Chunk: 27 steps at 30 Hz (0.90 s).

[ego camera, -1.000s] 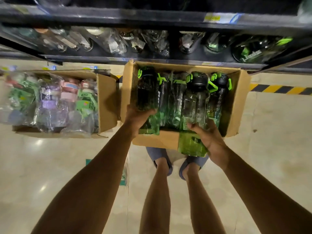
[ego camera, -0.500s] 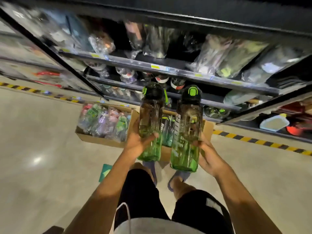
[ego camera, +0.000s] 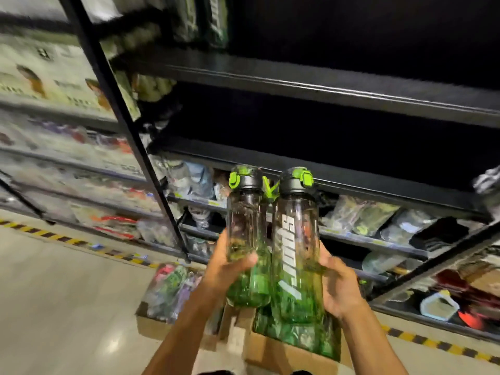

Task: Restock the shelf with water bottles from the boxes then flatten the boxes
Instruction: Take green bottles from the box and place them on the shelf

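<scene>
Step in hand: carrying two green water bottles up from the box toward the dark shelf, which I judge to be the placing target.
Left hand: the left hand [ego camera: 230, 269] has its fingers wrapped closed around the lower body of the left bottle [ego camera: 247, 239], thumb across the front.
Right hand: the right hand [ego camera: 338, 288] grips the right bottle [ego camera: 296, 253] low on its right side, fingers curled behind it.
Bottles: both upright, side by side and touching, lids toward the shelves, held above the open box [ego camera: 284, 353] of green bottles on the floor.
Shelf: the empty shelf board [ego camera: 351, 182] runs just behind the lids; the bay above it looks dark and bare.
Doing it well: raise the bases clear of the shelf edge before pushing in; the grips sit low, so the tall bottles could tip. Set one down first, then the other, lettering facing out.
Risk: the green lid straps [ego camera: 270, 186] between the bottles may snag each other.
Change from earlier: half a second back the bottles were held a little apart and lower against the shelves; now they are pressed together, and the view has tilted up. A second ago both were being lifted out of the box.
Second box: the left box [ego camera: 167, 293] of mixed bottles sits untouched.
</scene>
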Available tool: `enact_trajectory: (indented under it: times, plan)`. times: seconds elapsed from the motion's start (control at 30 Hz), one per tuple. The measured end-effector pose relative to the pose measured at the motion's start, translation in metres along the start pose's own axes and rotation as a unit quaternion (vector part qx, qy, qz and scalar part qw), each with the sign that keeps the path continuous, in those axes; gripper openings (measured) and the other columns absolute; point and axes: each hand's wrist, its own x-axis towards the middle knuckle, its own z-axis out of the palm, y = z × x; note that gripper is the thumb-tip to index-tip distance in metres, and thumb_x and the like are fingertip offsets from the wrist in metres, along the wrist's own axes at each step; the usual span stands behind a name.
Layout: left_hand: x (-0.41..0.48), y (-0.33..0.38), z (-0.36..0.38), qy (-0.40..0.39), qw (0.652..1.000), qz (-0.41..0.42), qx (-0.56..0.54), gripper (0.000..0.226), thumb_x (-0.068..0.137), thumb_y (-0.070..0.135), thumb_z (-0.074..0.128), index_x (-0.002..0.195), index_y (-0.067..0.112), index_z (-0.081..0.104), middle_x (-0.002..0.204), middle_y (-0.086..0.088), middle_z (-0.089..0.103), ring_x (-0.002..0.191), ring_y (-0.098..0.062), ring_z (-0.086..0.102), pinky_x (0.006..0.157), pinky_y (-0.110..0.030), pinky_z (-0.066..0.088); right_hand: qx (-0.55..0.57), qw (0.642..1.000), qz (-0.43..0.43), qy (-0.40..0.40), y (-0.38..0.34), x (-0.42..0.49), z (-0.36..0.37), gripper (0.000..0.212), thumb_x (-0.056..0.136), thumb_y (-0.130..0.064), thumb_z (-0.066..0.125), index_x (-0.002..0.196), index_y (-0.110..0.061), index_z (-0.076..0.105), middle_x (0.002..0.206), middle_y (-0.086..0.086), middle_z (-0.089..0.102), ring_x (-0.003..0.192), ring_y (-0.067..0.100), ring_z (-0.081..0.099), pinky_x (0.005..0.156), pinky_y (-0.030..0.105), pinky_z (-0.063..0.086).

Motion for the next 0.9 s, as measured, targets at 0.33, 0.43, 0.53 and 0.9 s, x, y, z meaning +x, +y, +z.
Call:
enact_trajectory:
  times: [0.33,0.43,0.53,0.9]
  plan:
    - [0.018,0.092,-0.108,0.040,0.993,0.107,0.035,0.099,0.082,0.046,0.074,0.161,0.044,0.014,0.150,0.025,0.020,0.142,0.000,0.019,0.120,-0.037,0.022,-0.036,0.995,-0.087,-0.016,-0.011,0.055,0.141,0.124,0.052,-0.034,0.102,0.157,-0.032,0.036,0.148,0.013,0.059,0.130,0.037,0.061,0.110,0.061,0.046]
    - [0.025,0.112,-0.120,0.032,0.994,0.107,0.017,0.094,0.089,0.048,0.064,0.163,0.038,0.007,0.157,0.022,0.017,0.144,0.002,0.022,0.117,-0.032,0.021,-0.048,0.989,-0.132,-0.049,-0.031,0.054,0.159,0.099,0.063,-0.027,0.088,0.153,-0.023,0.045,0.140,0.016,0.064,0.120,0.034,0.067,0.093,0.049,0.059]
    - [0.037,0.136,-0.127,0.022,0.995,0.093,-0.004,0.068,0.106,0.038,0.046,0.161,0.043,0.007,0.158,0.021,0.019,0.131,0.007,0.029,0.119,-0.038,0.020,-0.061,0.979,-0.184,-0.059,-0.054,0.052,0.170,0.098,0.064,-0.027,0.088,0.153,-0.024,0.046,0.140,0.015,0.064,0.114,0.033,0.069,0.085,0.044,0.062]
    - [0.127,0.235,-0.120,-0.043,0.974,0.224,-0.001,0.110,0.065,0.059,0.084,0.158,0.029,0.032,0.147,0.019,0.054,0.136,0.000,0.050,0.112,-0.030,0.039,-0.074,0.959,-0.268,-0.051,-0.155,0.102,0.192,0.090,0.067,-0.033,0.092,0.147,-0.018,0.054,0.147,0.027,0.052,0.128,0.048,0.052,0.103,0.059,0.050]
